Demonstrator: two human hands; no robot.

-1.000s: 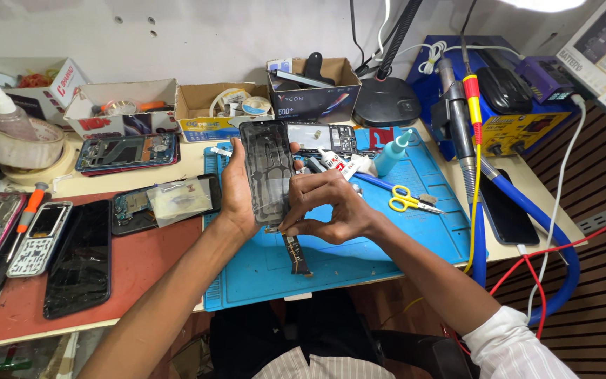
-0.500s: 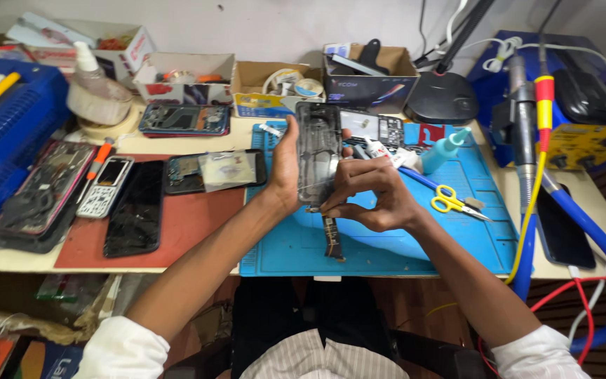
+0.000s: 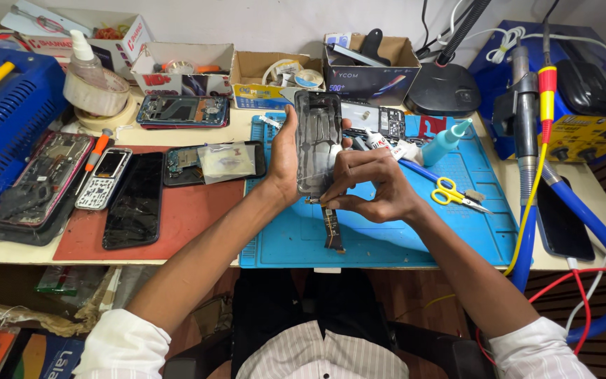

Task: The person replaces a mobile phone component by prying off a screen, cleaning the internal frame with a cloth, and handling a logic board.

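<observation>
Phone frame, with its inside showing, is held up over the blue mat. The left hand grips its side. The right hand pinches its bottom edge, where a flat cable hangs down. Yellow scissors lie nearby.

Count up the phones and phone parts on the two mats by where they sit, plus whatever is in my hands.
Held in the left hand and right hand: 1, an opened phone frame
On the red mat: 3, a keypad phone, a black screen panel, an opened phone
On the blue mat: 1, a circuit board
Total: 5
</observation>
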